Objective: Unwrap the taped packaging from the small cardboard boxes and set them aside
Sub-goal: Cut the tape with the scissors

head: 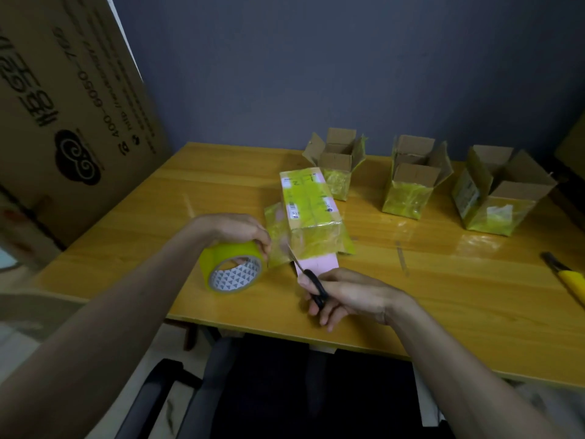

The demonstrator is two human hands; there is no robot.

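Three small boxes stood open along the upper right of the frame, on the far side of the bench [443, 296]: the left open box [337, 160], the middle open box [411, 179] and the right open box [497, 191]. Their flaps were up, though shiny yellow tape clung to their lower walls. By that showing, those three looked dealt with and set aside.

One taped box [311, 204] lay shut near the middle of the frame, wrapped in yellow tape, with loose film spread round its near end and a pink sheet [318, 263] poking out beneath it. This seemed the only box left to open.

The left hand [234, 231] sat at centre left, its fingers curled over the top of a roll of yellow tape [232, 266] that rested on the bench, just beside the taped box. The right hand [345, 294], lower centre, had its fingers closed through the black handles of a pair of scissors [304, 274], blades pointing up toward the film at the box's near corner; whether they touched it I could not tell.

A yellow-handled cutter [566, 277] lay at the right edge, well apart. A big printed carton [72, 106] leaned at upper left.
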